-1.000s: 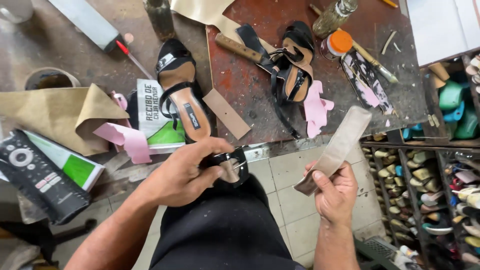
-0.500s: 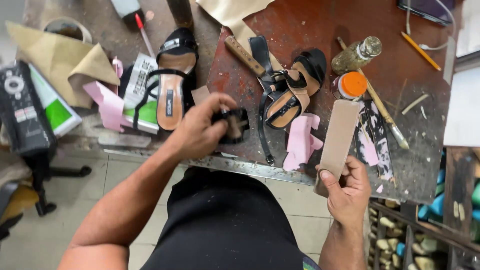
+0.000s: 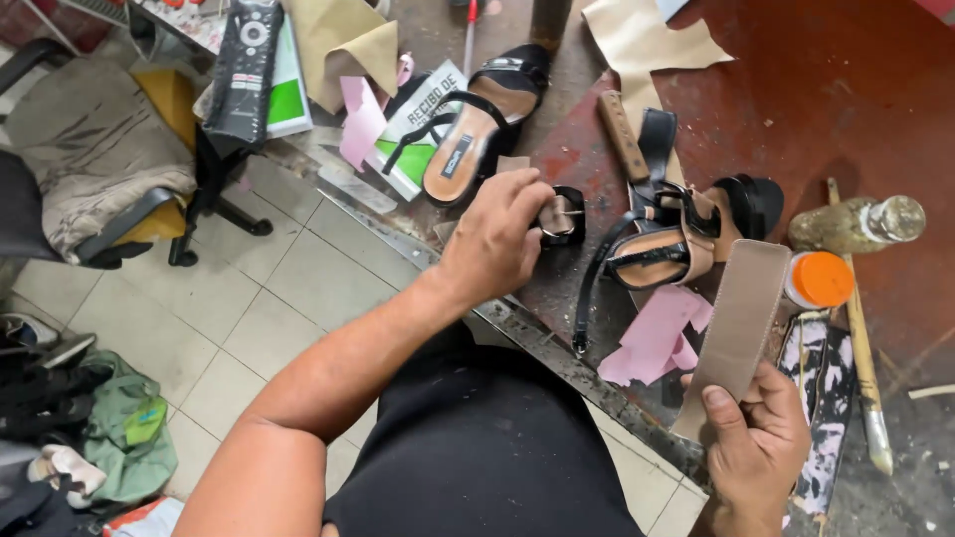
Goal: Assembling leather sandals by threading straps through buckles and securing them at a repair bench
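Observation:
My left hand [image 3: 494, 237] rests on the workbench edge with its fingers closed on a black strap piece with a metal buckle [image 3: 563, 216]. My right hand [image 3: 758, 446] holds a long flat tan strip [image 3: 737, 326] upright at the bench's near edge. Two black strappy sandals with tan insoles lie on the bench: one [image 3: 480, 129] just beyond my left hand, the other [image 3: 676, 237] between my two hands. Pink paper scraps [image 3: 659, 335] lie beside the tan strip.
A wooden-handled tool [image 3: 623, 134] lies behind the second sandal. A bottle [image 3: 856, 225], an orange-lidded jar [image 3: 819, 279] and a long brush [image 3: 863, 371] sit at the right. A remote control [image 3: 246, 66] and brown paper [image 3: 350, 38] lie at the left. An office chair [image 3: 95, 169] stands on the tiled floor.
The view has swung left and tilted. My left hand has brought the buckle piece from my lap up onto the bench. My right hand keeps hold of the tan strip.

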